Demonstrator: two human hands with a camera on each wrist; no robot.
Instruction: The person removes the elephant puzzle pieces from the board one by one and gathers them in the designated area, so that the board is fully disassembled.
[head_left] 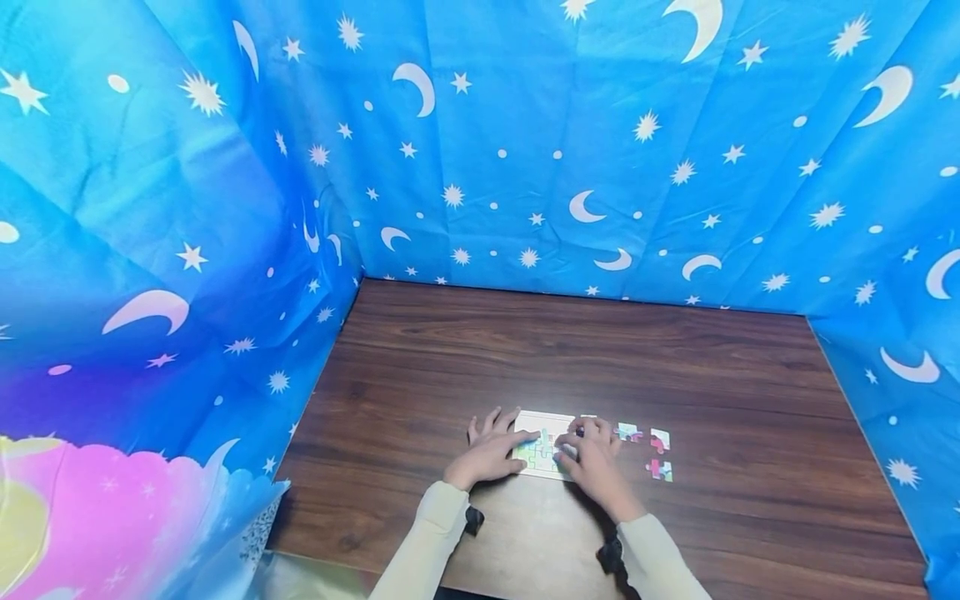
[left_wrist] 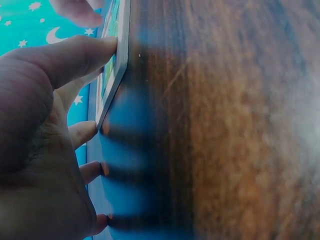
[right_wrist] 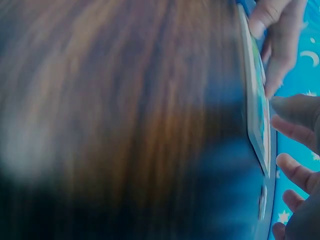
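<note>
A jigsaw puzzle in a pale tray (head_left: 546, 415) lies on the table between my two hands. Several joined pieces (head_left: 534, 455) fill part of it, glare washing out their picture. My left hand (head_left: 486, 457) rests at the tray's left side with fingers spread. In the left wrist view its thumb (left_wrist: 85, 55) touches the tray's near edge, and other fingertips stand on the table. Over the right part of the tray is my right hand (head_left: 598, 467), fingers bent loosely and thumb and index fingertips at the puzzle surface. No piece shows between them.
Loose jigsaw pieces lie right of the tray: one piece (head_left: 628, 432) near my right fingers, another (head_left: 660, 439) farther right, and a pink one (head_left: 660, 471) below it. The brown wooden table (head_left: 420, 350) is bordered by blue star-and-moon curtains (head_left: 510, 192).
</note>
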